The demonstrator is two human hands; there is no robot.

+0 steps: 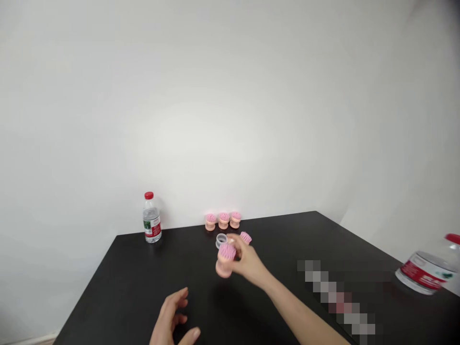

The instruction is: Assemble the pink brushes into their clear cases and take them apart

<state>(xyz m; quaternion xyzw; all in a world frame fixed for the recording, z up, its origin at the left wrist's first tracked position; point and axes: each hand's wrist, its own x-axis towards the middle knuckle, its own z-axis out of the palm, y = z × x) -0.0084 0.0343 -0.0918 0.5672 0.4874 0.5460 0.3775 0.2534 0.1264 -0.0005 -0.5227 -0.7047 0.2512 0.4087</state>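
My right hand (246,258) is closed on a pink bristled brush (224,261) with a rounded pale-pink base, held above the black table (143,282). My left hand (174,318) is at the lower middle, fingers apart and holding nothing. Just behind the held brush is a clear round ring or cup (221,240). Another pink brush (246,237) shows partly behind my right hand. Three similar brushes stand in a row near the wall: a left one (210,222), a middle one (224,221) and a right one (235,220).
A red-capped water bottle (152,223) stands at the table's back left. A second bottle (427,270) appears tilted at the far right. A blurred, pixelated strip (338,299) crosses the right side of the table. The white wall (223,120) rises behind.
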